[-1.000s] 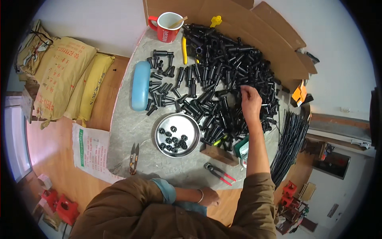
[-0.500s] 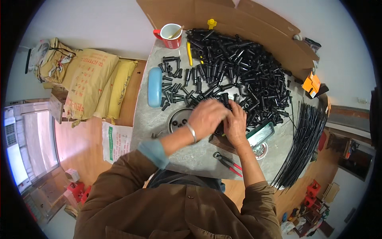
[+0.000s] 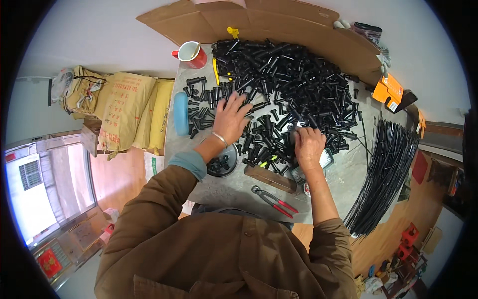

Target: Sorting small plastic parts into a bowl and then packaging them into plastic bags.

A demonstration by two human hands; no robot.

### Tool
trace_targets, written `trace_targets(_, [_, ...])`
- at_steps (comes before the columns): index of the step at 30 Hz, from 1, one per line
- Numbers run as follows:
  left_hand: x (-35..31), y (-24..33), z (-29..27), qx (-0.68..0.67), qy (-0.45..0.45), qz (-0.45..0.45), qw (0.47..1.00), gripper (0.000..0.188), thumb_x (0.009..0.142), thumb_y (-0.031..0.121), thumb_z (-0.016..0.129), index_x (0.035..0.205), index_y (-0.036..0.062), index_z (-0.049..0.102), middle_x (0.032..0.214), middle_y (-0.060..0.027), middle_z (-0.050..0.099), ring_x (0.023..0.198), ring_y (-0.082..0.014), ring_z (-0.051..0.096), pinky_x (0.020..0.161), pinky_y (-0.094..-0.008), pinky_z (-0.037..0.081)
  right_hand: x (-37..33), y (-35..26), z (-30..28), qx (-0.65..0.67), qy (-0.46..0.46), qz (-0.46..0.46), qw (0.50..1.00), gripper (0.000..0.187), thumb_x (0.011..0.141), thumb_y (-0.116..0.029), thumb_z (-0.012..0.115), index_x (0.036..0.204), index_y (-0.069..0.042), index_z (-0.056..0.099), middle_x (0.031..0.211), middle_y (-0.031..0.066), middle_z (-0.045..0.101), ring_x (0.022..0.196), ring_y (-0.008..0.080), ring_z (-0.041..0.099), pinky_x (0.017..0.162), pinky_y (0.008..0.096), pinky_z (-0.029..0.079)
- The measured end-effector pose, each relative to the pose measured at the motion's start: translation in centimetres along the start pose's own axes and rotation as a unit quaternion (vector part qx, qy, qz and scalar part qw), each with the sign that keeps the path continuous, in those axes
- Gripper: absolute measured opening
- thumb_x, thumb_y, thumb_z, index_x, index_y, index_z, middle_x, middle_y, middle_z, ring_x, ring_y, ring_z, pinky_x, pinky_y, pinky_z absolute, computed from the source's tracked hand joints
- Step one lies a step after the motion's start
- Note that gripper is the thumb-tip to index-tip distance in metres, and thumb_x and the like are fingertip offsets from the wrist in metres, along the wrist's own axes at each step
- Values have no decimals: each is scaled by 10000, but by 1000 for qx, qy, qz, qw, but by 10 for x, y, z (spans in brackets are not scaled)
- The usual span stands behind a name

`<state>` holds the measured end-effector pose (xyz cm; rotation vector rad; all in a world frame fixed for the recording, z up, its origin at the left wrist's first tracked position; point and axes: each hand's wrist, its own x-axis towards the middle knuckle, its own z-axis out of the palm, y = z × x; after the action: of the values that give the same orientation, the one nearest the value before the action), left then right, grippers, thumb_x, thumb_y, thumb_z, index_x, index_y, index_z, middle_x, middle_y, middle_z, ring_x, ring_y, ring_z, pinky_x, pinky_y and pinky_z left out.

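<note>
A large heap of black bolts [image 3: 308,84] covers the far middle and right of the table. Over its left edge, my left hand [image 3: 230,118] is spread, fingers apart, with nothing visible in it. Farther right, my right hand [image 3: 309,148] rests at the near side of the heap, fingers bent down among the bolts; whatever they grip is hidden. Between the hands lies a smaller cluster of bolts [image 3: 264,139]. Below my left wrist sits a round metal bowl [image 3: 224,176] with small black parts inside. A wooden block [image 3: 270,179] lies in front of the cluster.
Red-handled pincers [image 3: 275,202] lie near the front edge. A light blue case [image 3: 180,113] and a red mug [image 3: 197,61] stand at the left. Long thin black strips [image 3: 383,184] fill the right side. A cardboard wall [image 3: 279,22] borders the back. Sacks [image 3: 124,109] lie beyond the table's left.
My hands were together above the wooden block; now they are apart. The left has moved up and left and spread its fingers; the right has shifted slightly right. The view has shifted.
</note>
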<state>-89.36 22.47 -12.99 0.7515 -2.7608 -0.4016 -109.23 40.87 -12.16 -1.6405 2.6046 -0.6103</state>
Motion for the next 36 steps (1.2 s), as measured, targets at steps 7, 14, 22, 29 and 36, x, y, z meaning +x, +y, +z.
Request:
trace_targets(7, [-12,46,-1,-165,22,10,986,88,837,100,627,904,53,660,814,-99,585,770,-305,559,687,-399,470,21,9,33,-93,-122,-24,988,96,780,-160,645,858,-112,616,794,77,620,712,276,640,662,412,479])
trace_targets(14, [-71,57,-11,-233,-6,-60,971,82,857,93,622,921,53,654,807,-113,583,755,-317,569,664,-394,472,19,21,30,-58,-111,-63,990,99,817,-190,626,851,-105,587,805,90,631,697,285,651,647,404,497])
trace_targets(22, [-88,21,-35,-271,0,-98,958,110,854,70,612,947,34,657,848,-130,617,773,-315,601,695,-385,485,-17,27,-34,652,-30,398,645,250,980,-258,539,1052,-23,583,859,77,658,617,135,543,616,267,460])
trace_targets(29, [-34,45,-6,-307,27,-28,951,95,853,75,628,928,27,661,825,-113,599,762,-297,593,684,-365,487,-56,37,-73,772,45,462,434,156,960,-212,551,1018,-68,569,1041,88,616,762,147,541,642,309,451])
trace_targets(36, [57,103,33,-169,-68,150,972,390,806,164,664,1190,163,599,1301,-73,501,1252,-301,413,1003,-467,359,-2,80,-15,239,36,291,925,213,915,-74,491,1082,-59,622,793,86,614,725,240,593,642,363,480])
